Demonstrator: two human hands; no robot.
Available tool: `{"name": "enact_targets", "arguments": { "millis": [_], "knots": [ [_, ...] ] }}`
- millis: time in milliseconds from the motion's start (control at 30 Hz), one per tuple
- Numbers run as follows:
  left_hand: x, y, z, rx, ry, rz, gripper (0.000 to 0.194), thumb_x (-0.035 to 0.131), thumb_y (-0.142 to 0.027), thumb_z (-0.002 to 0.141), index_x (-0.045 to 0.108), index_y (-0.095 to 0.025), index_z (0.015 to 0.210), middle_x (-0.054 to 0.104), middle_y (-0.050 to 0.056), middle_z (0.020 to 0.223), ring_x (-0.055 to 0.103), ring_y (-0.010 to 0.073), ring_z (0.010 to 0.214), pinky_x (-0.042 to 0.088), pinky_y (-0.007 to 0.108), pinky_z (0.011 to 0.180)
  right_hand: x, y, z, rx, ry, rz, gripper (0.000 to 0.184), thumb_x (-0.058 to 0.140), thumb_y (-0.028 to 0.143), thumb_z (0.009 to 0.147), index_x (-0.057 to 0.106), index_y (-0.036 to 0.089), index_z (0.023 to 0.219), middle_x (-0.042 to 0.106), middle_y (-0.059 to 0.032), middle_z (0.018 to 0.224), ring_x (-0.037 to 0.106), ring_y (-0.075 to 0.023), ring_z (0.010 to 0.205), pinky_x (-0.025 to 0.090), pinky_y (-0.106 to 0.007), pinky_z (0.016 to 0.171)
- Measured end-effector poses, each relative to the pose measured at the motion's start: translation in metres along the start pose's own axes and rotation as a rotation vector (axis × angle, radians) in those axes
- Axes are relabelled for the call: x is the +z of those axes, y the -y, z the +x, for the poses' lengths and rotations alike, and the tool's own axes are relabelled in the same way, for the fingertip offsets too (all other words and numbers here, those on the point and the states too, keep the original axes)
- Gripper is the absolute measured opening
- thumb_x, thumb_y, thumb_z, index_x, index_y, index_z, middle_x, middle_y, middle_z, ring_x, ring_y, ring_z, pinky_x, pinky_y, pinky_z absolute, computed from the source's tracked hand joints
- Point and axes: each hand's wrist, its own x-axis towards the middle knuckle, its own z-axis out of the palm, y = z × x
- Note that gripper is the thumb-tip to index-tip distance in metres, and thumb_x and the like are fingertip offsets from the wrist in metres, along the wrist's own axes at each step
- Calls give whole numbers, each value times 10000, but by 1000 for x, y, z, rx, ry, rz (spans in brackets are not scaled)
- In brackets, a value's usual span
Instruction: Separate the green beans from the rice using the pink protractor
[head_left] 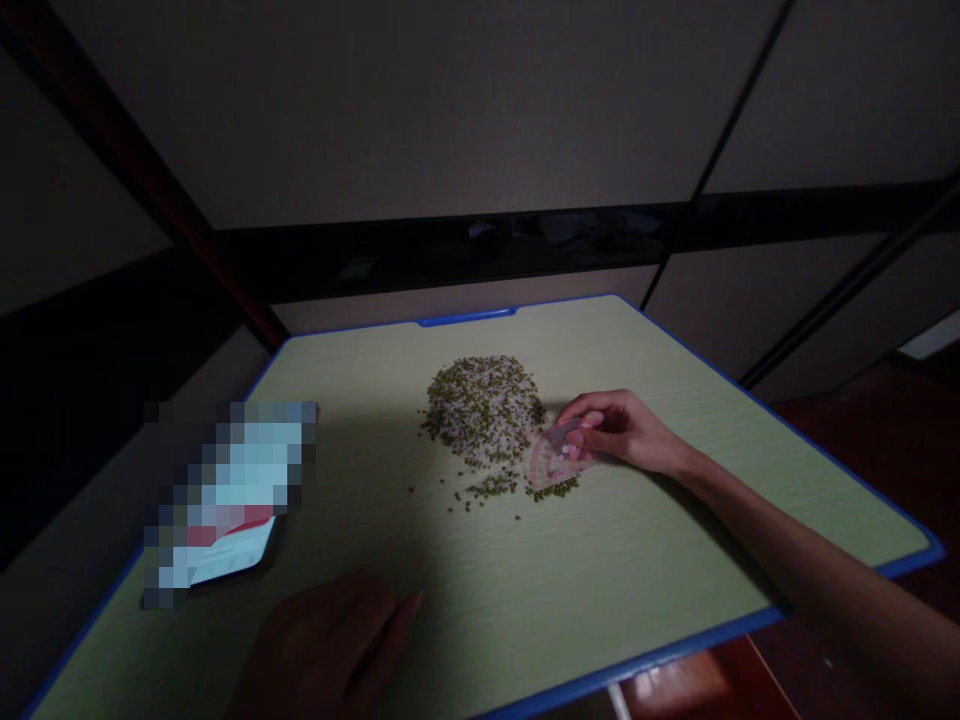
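Observation:
My right hand [616,432] pinches a clear protractor with pink markings [556,455] between thumb and fingers. Its curved edge points left, against the lower right side of a heap of green beans mixed with white grains [484,405]. A small group of green beans [553,490] lies along the protractor's lower edge, and another loose patch [491,487] is spread just left of it. My left hand [330,640] rests dark and low near the table's front edge, its fingers curled together and no object visible in it.
The heap stands on a pale table [675,560] with a blue rim. A lit phone [236,545], partly blurred out, lies at the left side. Behind the table is a cabinet front [450,110] with a dark glossy band.

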Motion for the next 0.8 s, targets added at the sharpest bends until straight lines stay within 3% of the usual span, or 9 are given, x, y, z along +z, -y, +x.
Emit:
{"name": "enact_targets", "arguments": {
  "millis": [400,800],
  "knots": [
    [0,1,0,5,-5,-21,322,366,-269,912,512,-200,633,538,-54,514,515,53,443,410,159,468,2,-1,0,22,-15,86,132,679,214,715,655,150,829,668,-2,604,578,-94,485,435,-213,460],
    [-2,0,-1,2,-11,-6,360,336,-270,919,490,-204,601,541,-45,504,516,68,442,400,178,441,2,0,1,30,-83,95,137,698,200,694,648,156,813,667,4,573,580,-99,457,418,-212,431]
  ]
}}
